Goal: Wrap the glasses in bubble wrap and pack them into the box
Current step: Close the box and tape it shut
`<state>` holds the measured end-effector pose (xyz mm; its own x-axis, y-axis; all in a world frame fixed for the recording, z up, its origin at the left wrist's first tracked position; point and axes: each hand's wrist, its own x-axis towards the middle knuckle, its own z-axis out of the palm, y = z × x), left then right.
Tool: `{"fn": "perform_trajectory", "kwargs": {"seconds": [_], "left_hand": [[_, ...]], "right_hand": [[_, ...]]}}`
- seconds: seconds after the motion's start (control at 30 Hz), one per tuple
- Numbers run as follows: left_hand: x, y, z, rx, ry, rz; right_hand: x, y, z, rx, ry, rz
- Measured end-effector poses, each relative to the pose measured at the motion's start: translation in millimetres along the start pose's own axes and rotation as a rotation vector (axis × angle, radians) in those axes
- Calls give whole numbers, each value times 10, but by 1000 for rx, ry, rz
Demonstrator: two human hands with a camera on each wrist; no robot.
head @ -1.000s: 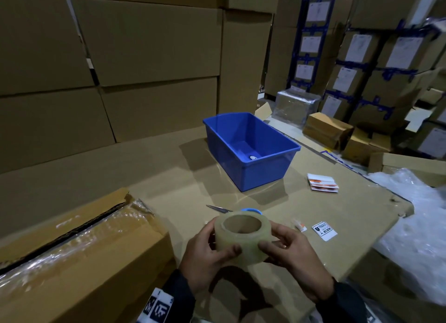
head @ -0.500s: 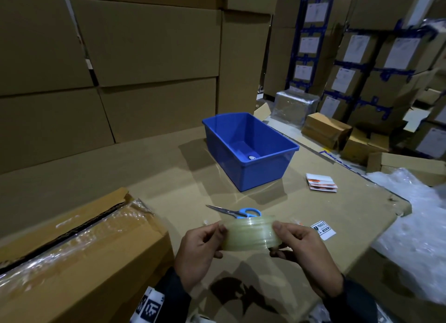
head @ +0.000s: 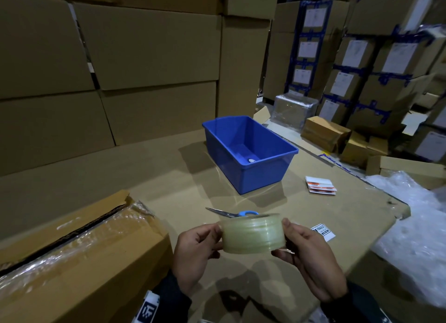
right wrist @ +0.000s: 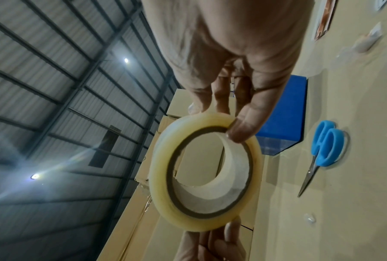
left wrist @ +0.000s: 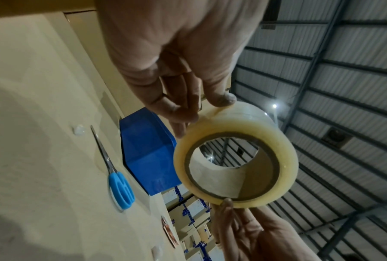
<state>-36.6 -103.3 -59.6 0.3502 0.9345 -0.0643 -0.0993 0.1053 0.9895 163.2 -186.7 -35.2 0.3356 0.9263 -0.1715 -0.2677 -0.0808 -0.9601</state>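
From the head view I see my left hand (head: 195, 255) and right hand (head: 311, 257) pinching a roll of clear tape (head: 253, 233) between them, held level above the near edge of the cardboard tabletop (head: 169, 177). Just beyond the roll lie blue-handled scissors (head: 231, 213). Farther off stands a blue bin (head: 251, 153), and bubble wrap (head: 415, 226) is heaped at the right. A sealed carton (head: 72, 262) sits near left. I can't see any glasses here.

On the left wrist view, my left hand (left wrist: 177, 61) has thumb and fingertips curled onto the roll's (left wrist: 235, 151) rim, the scissors (left wrist: 119, 176) and bin (left wrist: 148, 155) behind.

On the right wrist view, my right hand (right wrist: 232, 61) grips the roll (right wrist: 206, 173) at its upper edge, thumb on the face; the scissors (right wrist: 322, 150) lie to the right.
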Motion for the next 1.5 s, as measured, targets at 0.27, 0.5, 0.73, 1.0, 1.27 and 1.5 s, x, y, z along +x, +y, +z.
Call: {"fn": "perform_trajectory", "kwargs": {"seconds": [0.27,0.5,0.73,1.0,1.27,1.5], "left_hand": [[-45,43,23,51,-40,22],[-78,-7,41,110,-134,56],[-116,-125,75,193,-117,100],[-85,-131,9,64,-133,139],[-156,-134,48,167,-38,242],[-171,-347,80,549,-53,276]], "right_hand": [[5,-11,29,90,16,-13],[-17,-32,119,80,31,-30],[-52,-165,240,43,-23,-61],[-121,-233,285,20,-59,-133],[-112,-35,391,-138,131,-287],[-26,183,454,-179,226,-333]]}}
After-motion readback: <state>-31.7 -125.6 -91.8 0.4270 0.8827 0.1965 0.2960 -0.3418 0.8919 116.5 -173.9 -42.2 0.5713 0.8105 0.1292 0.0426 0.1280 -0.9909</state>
